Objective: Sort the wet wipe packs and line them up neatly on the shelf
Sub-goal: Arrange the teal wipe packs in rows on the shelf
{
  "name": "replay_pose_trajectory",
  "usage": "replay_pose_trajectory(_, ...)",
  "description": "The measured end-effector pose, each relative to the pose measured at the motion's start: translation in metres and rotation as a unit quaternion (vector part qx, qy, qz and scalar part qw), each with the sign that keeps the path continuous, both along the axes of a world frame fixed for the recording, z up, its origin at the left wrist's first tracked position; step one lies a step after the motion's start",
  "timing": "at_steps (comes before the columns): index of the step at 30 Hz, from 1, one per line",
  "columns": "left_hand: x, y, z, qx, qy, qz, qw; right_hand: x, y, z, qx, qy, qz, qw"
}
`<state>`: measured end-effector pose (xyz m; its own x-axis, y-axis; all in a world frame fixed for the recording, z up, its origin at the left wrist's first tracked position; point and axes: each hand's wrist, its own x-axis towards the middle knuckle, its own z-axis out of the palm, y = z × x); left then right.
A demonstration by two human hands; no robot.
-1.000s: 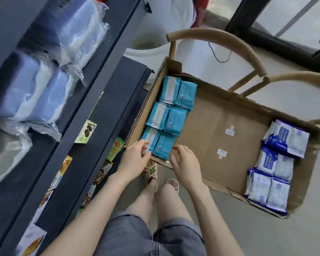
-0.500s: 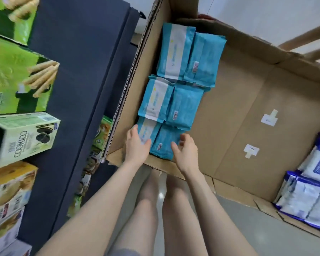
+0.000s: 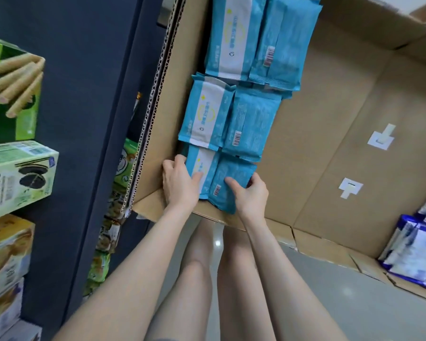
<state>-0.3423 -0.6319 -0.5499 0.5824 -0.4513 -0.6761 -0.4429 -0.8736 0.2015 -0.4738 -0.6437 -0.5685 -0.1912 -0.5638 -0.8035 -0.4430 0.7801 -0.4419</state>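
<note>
Teal packs (image 3: 231,114) lie in three pairs along the 9 o'clock wall of the box (image 3: 312,148), the column running away from you toward 12 o'clock and leaning a touch toward 1. Your hands are on the nearest pair, right at the box's 6 o'clock lip. Your left hand (image 3: 180,185) grips the label pack (image 3: 203,166), with the thumb across its white face and the fingers curled round its 9 o'clock edge, close against the wall. Your right hand (image 3: 251,196) grips the barcode pack (image 3: 231,175), which touches the label pack on its 3 o'clock side. The thumb is on top and the fingers wrap the outer edge.

Each pack's long axis runs roughly 6 to 12, in line with your forearms, so you hold both by their long sides. The shelf (image 3: 84,99) stands at 9 o'clock, just beyond the box wall, so your left hand is the nearer one. To my eye the pair has to rise clear of that wall before swinging to 9, label pack leading.

Blue packs (image 3: 413,254) sit at 4 o'clock in the same box, well apart from the teal ones and nearer your right hand. Biscuit boxes (image 3: 17,178) fill the shelf rows in view, and I cannot tell where the free spot for wipes is
</note>
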Motion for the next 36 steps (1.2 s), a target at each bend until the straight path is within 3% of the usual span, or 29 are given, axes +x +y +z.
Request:
replay_pose_trajectory(8,0.005,0.02,0.067,-0.1,0.113,0.115,0.982,-0.009,0.01,0.065,0.011,-0.124,-0.084,0.989)
replay_pose_trajectory(13,0.002,0.061,0.147,-0.202,0.249,0.246,0.915,-0.016,0.025,0.153,0.004,-0.241,-0.091,0.966)
replay_pose_trajectory(16,-0.006,0.089,0.19,-0.247,0.287,0.291,0.879,-0.019,0.041,0.205,0.009,-0.28,-0.063,0.958)
replay_pose_trajectory(22,-0.042,0.139,0.253,-0.325,0.295,0.346,0.829,-0.034,0.074,0.276,0.066,-0.362,0.008,0.93)
replay_pose_trajectory(28,-0.09,0.205,0.295,-0.402,0.326,0.366,0.773,-0.066,0.111,0.304,0.035,-0.383,0.167,0.908)
replay_pose_trajectory(33,-0.13,0.273,0.32,-0.449,0.222,0.402,0.766,-0.087,0.154,0.332,-0.031,-0.345,0.298,0.89)
replay_pose_trajectory(36,-0.144,0.312,0.343,-0.474,0.166,0.449,0.739,-0.085,0.185,0.353,-0.063,-0.306,0.362,0.878)
